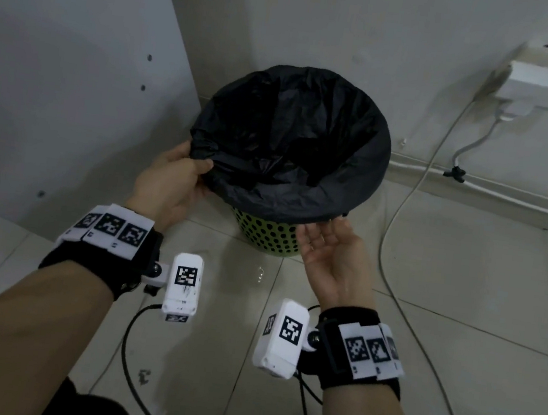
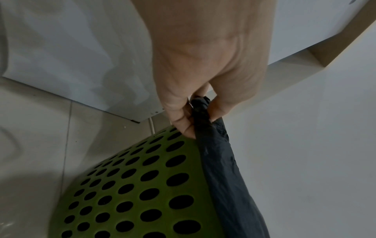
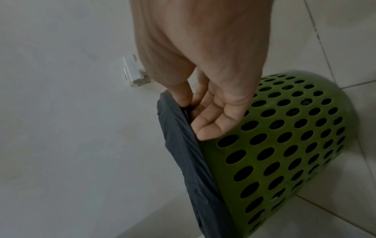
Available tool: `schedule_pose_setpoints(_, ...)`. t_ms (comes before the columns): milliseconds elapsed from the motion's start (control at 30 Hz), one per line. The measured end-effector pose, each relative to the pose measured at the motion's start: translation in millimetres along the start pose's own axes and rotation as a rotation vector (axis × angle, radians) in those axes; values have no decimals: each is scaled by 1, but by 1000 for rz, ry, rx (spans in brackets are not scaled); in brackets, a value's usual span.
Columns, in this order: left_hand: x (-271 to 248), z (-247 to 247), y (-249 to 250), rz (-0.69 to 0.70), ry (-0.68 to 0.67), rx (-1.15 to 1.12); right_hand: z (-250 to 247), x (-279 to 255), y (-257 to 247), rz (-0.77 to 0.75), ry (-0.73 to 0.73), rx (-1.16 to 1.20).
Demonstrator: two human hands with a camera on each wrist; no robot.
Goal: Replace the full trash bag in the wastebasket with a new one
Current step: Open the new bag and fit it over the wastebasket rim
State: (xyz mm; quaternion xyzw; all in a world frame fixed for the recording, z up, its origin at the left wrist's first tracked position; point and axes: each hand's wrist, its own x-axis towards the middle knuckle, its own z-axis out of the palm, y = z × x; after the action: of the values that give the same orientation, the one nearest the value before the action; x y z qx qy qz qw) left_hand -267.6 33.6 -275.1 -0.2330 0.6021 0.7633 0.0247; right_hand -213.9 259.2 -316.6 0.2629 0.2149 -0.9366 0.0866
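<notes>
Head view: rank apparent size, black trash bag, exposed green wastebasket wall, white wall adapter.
1. black trash bag
2. exposed green wastebasket wall and white wall adapter: they look alike, so not ranked; the adapter sits farther away.

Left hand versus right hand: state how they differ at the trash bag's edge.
The left hand pinches a bunched fold of the black trash bag; the right hand lies palm up with fingers mostly straight, tips just touching the hem. The left hand is at the left rim of the green wastebasket, the right hand at its near right side. Both sit at the bag's folded-over edge.
</notes>
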Motion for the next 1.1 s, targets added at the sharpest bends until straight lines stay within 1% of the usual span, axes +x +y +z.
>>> schedule_pose_setpoints(67, -3, 0, -2, -29, -2, -7, 0, 2, 0, 0, 8, -3)
schedule_pose_setpoints(167, -8, 1, -7, -82, -47, 32, -2, 5, -8, 10, 40, -24)
schedule_pose_setpoints(267, -6, 0, -6, -87, -45, 0, 0, 8, -22, 61, 73, -39)
schedule_pose_setpoints(300, -5, -2, -5, -86, -42, -4, 2, 8, -25, 87, 79, -31)
schedule_pose_setpoints(367, -3, -2, -3, -83, -62, 2, 4, 8, -27, 123, 79, 60)
schedule_pose_setpoints(433, -1, 0, -2, -80, -84, 27, 1, 8, -21, 76, 32, 150)
schedule_pose_setpoints(500, 0, 0, -2, -77, -99, 50, -5, 8, -12, 3, -3, 166)
schedule_pose_setpoints(567, 1, -1, -1, -74, -100, 62, -12, 8, -5, -23, -29, 123)
schedule_pose_setpoints(667, 1, -4, -2, -77, -93, 67, -17, 8, -5, -59, -72, -46)
schedule_pose_setpoints(800, 1, -4, -1, -79, -87, 76, -12, 11, -13, -122, -33, -239)
schedule_pose_setpoints(900, 0, 0, -2, -71, -47, 80, -11, 10, -19, -131, -11, -260)
schedule_pose_setpoints(1033, -1, 5, -5, -62, -20, 92, -17, 5, -19, -45, 14, -230)
schedule_pose_setpoints(1100, -2, 8, -7, -63, -22, 107, -18, 3, -21, -40, 36, -232)
